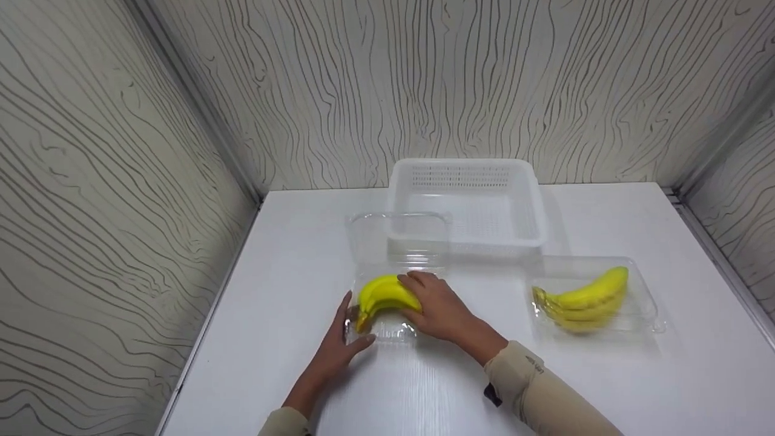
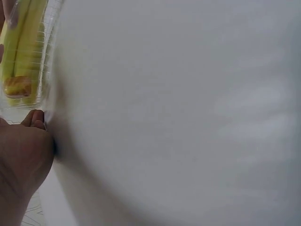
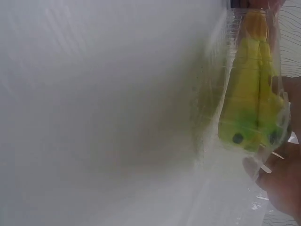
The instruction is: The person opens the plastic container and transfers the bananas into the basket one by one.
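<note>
A bunch of yellow bananas point(image 1: 387, 292) sits in the base of a clear plastic clamshell box point(image 1: 393, 332), whose lid point(image 1: 396, 233) stands raised behind it. My right hand point(image 1: 441, 307) grips the right end of the bunch, fingers over the top and thumb on the near side. At the box's left side is my left hand point(image 1: 340, 341), its fingers extended along the wall and its thumb at the near corner. In the right wrist view, the bananas point(image 3: 247, 99) show through the clear wall, their greenish tips by the right thumb.
A white plastic basket point(image 1: 466, 239) stands behind, overlapped by the raised lid in the head view. To the right, a second clear box point(image 1: 642, 284) holds another banana bunch point(image 1: 590, 303). Wood-grain panels point(image 1: 363, 91) enclose the white table point(image 1: 272, 254) at the back and sides.
</note>
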`<act>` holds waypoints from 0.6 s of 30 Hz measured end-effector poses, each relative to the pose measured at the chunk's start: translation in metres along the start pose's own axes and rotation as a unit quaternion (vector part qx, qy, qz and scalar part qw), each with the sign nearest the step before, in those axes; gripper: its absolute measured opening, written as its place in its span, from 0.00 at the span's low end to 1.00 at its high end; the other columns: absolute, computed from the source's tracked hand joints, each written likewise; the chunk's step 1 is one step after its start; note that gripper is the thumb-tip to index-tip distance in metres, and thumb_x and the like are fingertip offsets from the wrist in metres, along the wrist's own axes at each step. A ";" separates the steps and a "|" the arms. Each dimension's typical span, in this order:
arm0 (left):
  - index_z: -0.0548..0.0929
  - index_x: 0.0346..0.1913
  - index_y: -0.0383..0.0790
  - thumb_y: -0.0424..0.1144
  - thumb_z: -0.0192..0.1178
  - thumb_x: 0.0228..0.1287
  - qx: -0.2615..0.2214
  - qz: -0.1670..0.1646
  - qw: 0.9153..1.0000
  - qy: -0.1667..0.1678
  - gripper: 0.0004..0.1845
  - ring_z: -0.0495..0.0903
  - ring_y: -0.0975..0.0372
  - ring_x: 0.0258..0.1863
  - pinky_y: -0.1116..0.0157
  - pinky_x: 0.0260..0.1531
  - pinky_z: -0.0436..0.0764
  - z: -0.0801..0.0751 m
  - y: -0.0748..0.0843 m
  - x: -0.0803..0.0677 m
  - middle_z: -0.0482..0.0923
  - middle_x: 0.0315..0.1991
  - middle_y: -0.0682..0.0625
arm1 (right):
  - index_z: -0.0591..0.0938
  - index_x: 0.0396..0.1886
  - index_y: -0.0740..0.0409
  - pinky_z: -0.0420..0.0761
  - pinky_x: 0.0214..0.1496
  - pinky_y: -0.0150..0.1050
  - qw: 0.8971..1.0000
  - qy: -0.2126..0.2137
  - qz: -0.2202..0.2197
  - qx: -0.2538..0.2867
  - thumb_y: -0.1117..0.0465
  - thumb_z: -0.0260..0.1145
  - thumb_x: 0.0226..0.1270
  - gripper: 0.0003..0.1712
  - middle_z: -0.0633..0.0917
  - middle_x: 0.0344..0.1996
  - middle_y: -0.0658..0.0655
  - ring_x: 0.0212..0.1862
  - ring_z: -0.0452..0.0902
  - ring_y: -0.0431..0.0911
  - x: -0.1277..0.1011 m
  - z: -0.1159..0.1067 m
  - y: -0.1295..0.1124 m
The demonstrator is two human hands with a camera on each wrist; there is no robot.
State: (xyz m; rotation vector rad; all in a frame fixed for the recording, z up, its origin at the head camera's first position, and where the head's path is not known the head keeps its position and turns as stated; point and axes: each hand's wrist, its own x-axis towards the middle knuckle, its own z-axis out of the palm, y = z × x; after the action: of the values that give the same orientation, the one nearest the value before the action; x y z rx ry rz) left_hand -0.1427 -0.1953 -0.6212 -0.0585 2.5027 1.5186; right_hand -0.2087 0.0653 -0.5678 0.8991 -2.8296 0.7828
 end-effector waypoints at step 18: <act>0.45 0.87 0.67 0.60 0.71 0.66 -0.005 -0.017 1.000 -0.004 0.56 0.49 0.39 0.88 0.30 0.82 0.52 0.001 0.003 0.001 0.52 0.88 0.40 | 0.74 0.77 0.40 0.86 0.56 0.61 0.997 -0.048 0.053 -0.005 0.56 0.69 0.75 0.33 0.74 0.73 0.60 0.66 0.77 0.60 0.008 0.012 -0.001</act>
State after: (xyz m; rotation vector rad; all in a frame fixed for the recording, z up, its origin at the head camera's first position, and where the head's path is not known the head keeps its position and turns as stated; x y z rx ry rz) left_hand -0.1436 -0.1928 -0.6196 -0.0957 2.4761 1.5149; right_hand -0.2139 0.0548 -0.5764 0.8129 -2.9830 0.7548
